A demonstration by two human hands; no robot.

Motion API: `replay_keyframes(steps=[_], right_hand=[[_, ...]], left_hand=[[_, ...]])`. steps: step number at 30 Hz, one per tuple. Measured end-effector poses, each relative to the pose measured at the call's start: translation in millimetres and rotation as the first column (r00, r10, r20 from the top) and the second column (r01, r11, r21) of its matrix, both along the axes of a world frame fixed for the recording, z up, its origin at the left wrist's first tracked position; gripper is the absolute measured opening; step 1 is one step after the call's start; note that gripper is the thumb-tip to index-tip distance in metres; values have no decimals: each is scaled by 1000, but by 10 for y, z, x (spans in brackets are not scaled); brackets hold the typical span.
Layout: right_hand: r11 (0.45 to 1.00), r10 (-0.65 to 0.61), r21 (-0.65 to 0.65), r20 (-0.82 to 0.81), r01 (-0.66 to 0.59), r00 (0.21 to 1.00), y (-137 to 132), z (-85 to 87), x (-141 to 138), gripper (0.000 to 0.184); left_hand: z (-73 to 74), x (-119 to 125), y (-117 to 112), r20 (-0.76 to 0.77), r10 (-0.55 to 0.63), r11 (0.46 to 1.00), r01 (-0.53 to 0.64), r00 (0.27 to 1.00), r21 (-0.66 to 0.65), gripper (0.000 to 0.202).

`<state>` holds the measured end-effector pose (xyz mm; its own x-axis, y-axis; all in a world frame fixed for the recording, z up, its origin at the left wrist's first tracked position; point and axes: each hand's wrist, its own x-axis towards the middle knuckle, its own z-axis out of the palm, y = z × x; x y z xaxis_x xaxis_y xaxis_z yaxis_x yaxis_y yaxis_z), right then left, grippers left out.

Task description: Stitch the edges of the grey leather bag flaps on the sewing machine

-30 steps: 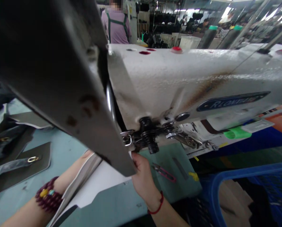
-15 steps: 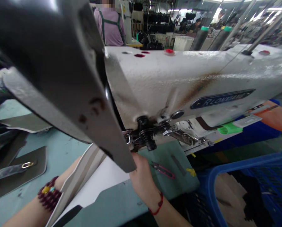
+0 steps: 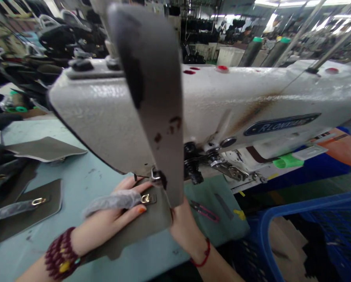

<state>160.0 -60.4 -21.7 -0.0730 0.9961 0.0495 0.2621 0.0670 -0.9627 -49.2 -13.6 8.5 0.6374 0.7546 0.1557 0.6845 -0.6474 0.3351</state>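
Note:
My left hand point(image 3: 100, 229) lies flat on a grey-brown panel point(image 3: 156, 219), fingers stretched out and apart. Across the back of that hand runs a strap wrapped in cloudy plastic point(image 3: 113, 201). It ends at a gold ring point(image 3: 146, 199) fixed to the panel. My right hand point(image 3: 183, 221) is at the panel's right edge; its fingers are hidden behind a grey metal bar point(image 3: 163, 113) in front of the sewing machine point(image 3: 216, 90). The panel's far edge is under the machine head, where the needle area is partly covered.
Pink-handled thread snips point(image 3: 205, 211) lie on the green table point(image 3: 142, 250), right of my right hand. More panels with wrapped straps point(image 3: 46, 211) lie at the left. A blue basket point(image 3: 265, 231) holding fabric pieces stands at the lower right.
The panel, lifted with its pale underside showing, now lies flat with the strap side up. My left hand has come from behind it onto its top. The view has shifted left.

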Motion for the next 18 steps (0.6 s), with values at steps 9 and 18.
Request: replay_keyframes(steps=[9,18], right_hand=[[901,241,-212,-479,-378,844,145,43,281,24],[931,-98,-333,-624,-150,775,-7,-180,-48,34]], left_hand=[[338,133,148,-258,-145,906,233,955,353,43],[405,181,182,-266,-166,935,238,950,265,37]])
